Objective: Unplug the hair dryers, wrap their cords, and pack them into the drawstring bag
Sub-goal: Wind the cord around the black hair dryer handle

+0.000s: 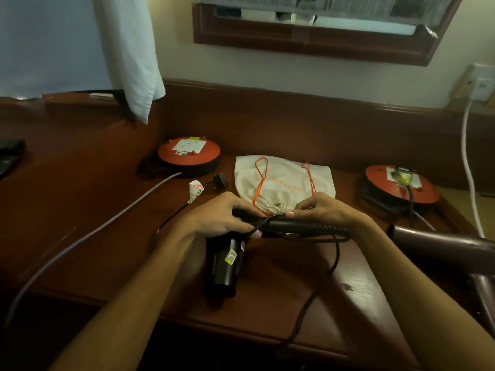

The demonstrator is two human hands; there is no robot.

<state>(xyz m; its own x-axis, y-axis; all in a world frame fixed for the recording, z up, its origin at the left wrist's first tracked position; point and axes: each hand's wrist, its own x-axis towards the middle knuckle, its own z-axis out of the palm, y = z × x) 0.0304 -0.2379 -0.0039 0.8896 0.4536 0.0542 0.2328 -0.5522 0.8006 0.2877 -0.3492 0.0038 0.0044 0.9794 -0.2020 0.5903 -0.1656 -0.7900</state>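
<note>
While both hands' fingers clamp the black dryer (257,236), two reels (188,153) (orange) flank the bag (284,183).

My one head-worn wide camera looks forward and down, close over the surface (107,236), toward the wall (267,70).

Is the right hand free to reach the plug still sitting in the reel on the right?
Probably not yet. The right hand pinches the cord against the black hair dryer, which the left hand also holds. Nothing lies between it and the plug on the right reel, so letting go should suffice.
</note>
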